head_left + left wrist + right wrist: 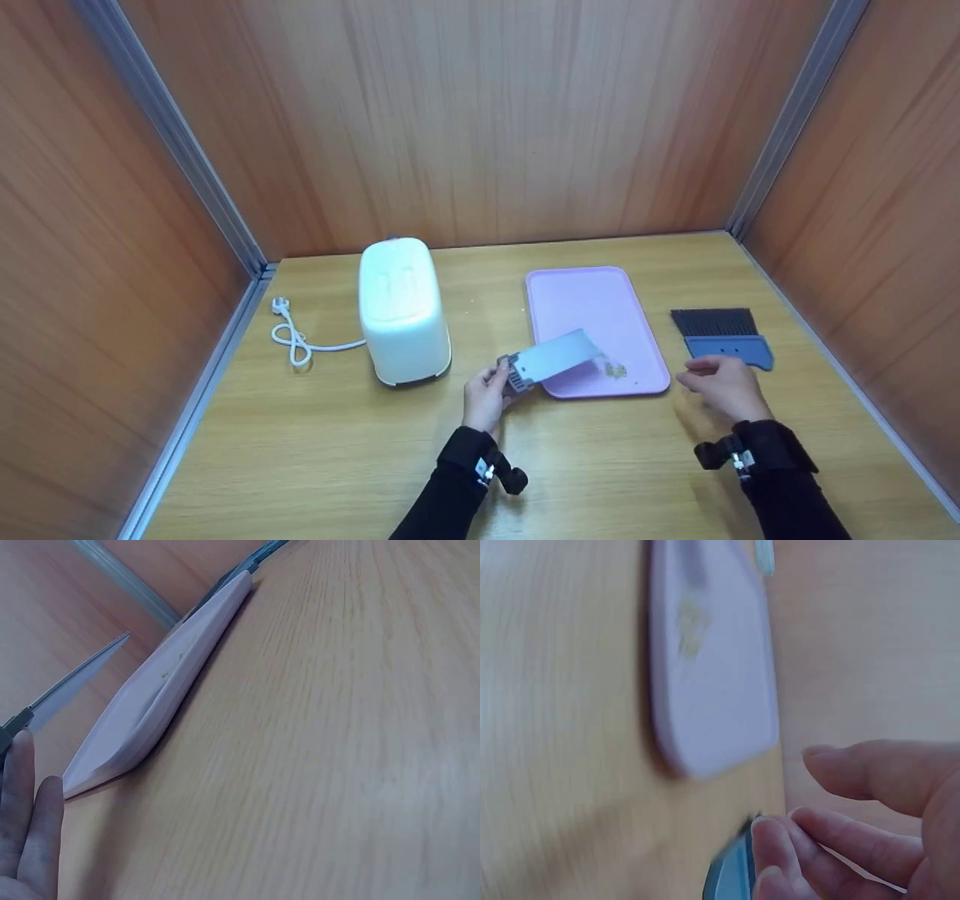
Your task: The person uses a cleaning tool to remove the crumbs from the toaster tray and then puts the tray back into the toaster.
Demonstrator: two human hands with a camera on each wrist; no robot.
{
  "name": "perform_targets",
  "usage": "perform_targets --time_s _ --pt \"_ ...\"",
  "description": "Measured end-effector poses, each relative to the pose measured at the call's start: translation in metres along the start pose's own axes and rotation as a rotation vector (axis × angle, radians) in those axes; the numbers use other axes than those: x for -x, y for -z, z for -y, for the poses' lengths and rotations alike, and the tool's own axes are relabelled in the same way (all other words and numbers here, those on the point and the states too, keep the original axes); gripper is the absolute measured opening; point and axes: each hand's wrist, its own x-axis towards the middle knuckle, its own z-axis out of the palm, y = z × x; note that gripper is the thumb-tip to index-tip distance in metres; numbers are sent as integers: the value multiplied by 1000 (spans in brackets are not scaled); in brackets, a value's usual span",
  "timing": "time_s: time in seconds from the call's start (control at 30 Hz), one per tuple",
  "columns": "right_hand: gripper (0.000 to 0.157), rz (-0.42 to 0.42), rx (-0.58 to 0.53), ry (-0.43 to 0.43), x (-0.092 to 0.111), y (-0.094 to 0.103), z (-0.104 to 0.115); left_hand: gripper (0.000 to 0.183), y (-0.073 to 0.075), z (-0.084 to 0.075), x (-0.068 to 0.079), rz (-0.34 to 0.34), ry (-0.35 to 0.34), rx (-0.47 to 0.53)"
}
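Note:
My left hand (484, 399) pinches the slotted grey end of a flat metal crumb tray (559, 355). The crumb tray slants above the near left part of a pink plastic tray (581, 300), its far end pointing right. A small heap of yellowish crumbs (615, 370) lies on the pink tray. To the right, my right hand (724, 386) is at the near edge of a blue brush (731, 347) with dark bristles. In the right wrist view the thumb stands apart from the fingers, which overlap the brush's blue body (731, 874); contact is unclear.
A white toaster (403, 319) stands left of the pink tray. Its white cord and plug (294, 337) lie looped farther left. Wood-patterned panels (495, 127) enclose the table at the back and both sides.

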Motion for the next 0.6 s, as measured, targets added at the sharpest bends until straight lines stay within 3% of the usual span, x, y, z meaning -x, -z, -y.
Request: perform_targets --time_s 0.23,0.4,0.6 --pt "47 111 -163 43 10 -35 39 33 -4 -9 10 18 -42 -11" --pt "48 202 -342 103 13 -64 58 31 -7 -14 17 35 -72 9" --pt "50 305 -510 118 23 -102 71 32 -6 -14 23 24 -48 18"
